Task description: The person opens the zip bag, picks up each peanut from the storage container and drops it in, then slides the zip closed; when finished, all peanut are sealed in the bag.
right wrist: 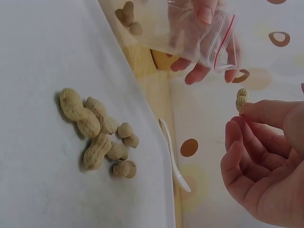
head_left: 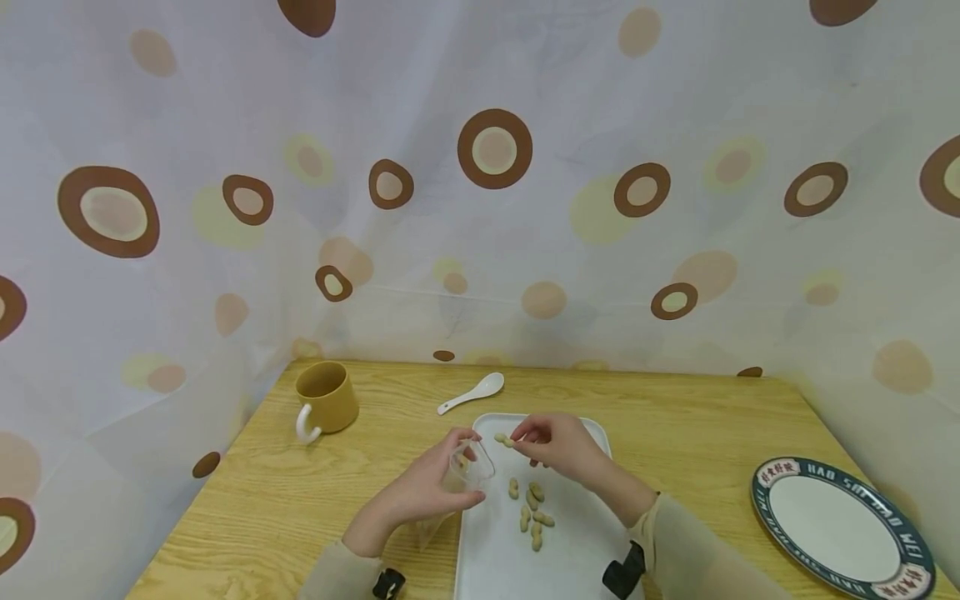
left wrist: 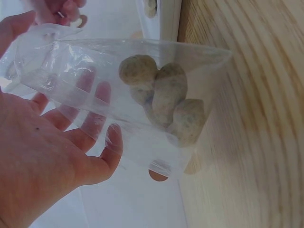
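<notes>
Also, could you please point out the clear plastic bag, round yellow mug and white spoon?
Clear plastic bag point(left wrist: 123, 108), left wrist view: side film.
Round yellow mug point(head_left: 334, 407), head view: outer wall.
White spoon point(head_left: 467, 397), head view: handle.

"What's the bag like?"
"Clear, red-lined at its open mouth, in the left hand, bagged peanuts at the bottom."
"And the loose peanuts?"
"Tan, clustered on the tray; a held peanut is pinched in the right hand."

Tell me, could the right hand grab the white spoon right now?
Probably not yet: the right hand pinches a peanut. Set that down, and the white spoon, lying uncovered beyond the tray, looks free to grab.
</notes>
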Tool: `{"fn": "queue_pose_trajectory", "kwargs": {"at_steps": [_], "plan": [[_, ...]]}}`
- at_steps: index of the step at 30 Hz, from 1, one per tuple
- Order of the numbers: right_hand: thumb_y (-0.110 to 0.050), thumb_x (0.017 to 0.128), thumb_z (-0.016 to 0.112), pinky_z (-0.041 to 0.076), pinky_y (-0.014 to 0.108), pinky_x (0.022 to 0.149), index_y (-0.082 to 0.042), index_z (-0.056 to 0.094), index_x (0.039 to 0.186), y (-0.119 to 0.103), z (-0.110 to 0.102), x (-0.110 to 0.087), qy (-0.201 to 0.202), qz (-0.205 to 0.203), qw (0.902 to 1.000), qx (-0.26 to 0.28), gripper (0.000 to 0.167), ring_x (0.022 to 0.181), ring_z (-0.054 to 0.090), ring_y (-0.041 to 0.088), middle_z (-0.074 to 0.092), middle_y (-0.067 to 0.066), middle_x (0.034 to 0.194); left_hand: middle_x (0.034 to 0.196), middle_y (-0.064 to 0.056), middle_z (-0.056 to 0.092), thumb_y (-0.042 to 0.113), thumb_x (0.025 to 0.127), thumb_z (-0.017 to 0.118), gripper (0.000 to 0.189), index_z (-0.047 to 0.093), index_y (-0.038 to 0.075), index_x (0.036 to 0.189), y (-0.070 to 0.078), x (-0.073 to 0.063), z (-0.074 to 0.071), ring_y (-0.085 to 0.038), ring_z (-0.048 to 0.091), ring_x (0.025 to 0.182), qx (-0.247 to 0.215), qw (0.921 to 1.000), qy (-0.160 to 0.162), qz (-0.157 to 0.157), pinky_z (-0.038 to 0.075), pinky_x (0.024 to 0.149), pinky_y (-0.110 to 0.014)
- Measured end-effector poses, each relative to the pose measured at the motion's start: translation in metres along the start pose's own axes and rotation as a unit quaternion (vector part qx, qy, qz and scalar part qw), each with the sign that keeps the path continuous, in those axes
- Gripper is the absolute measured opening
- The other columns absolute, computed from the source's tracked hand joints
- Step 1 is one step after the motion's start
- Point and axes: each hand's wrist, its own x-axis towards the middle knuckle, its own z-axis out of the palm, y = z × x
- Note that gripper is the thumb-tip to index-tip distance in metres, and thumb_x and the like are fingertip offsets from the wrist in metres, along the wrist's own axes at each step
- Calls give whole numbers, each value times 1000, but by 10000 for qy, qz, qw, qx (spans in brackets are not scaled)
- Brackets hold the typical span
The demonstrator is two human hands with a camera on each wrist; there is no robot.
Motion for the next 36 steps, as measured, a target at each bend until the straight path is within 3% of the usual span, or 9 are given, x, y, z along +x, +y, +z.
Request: {"fn": "queue_pose_trajectory", "kwargs": {"at_steps": [10, 20, 27, 31, 36], "plan": [[-17, 90, 72, 49, 27, 57, -9, 71, 95, -16, 6, -5, -193, -325, 9992, 118, 10, 65, 64, 26, 66, 0, 75, 123, -15, 61, 33, 84, 76, 70, 36, 15, 139, 1, 0, -1, -27, 57, 114, -69, 10000, -19, 60, 45, 94, -46], [-14, 90, 71, 50, 26, 58, -10, 72, 95, -21, 11, -3, -362, -428, 9983, 189, 6, 63, 63, 18, 68, 0, 76, 124, -18, 60, 33, 85, 76, 71, 37, 12, 140, 4, -1, -1, -34, 56, 117, -238, 9997, -54, 101, 44, 95, -47], [-13, 90, 71, 50, 25, 57, -9, 72, 94, -29, 14, -4, -511, -542, 9968, 293, 5, 63, 63, 16, 70, 10, 80, 127, -16, 59, 31, 85, 76, 71, 35, 10, 140, 1, -1, -1, -34, 56, 120, -319, 9994, -50, 136, 43, 97, -50], [-12, 90, 71, 49, 25, 55, -9, 72, 94, -32, 16, -4, -584, -583, 9959, 364, 4, 63, 64, 22, 70, 16, 81, 135, -17, 55, 30, 84, 76, 72, 35, 11, 140, 0, -1, 0, -33, 52, 126, -259, 9996, -3, 102, 42, 101, -55], [-10, 88, 73, 49, 25, 55, -9, 73, 94, -33, 18, -5, -666, -618, 9949, 427, 6, 67, 65, 33, 69, 8, 77, 132, -13, 57, 31, 84, 76, 72, 35, 13, 141, -2, -2, 0, -28, 54, 122, -147, 9999, 5, -10, 44, 98, -51]]}}
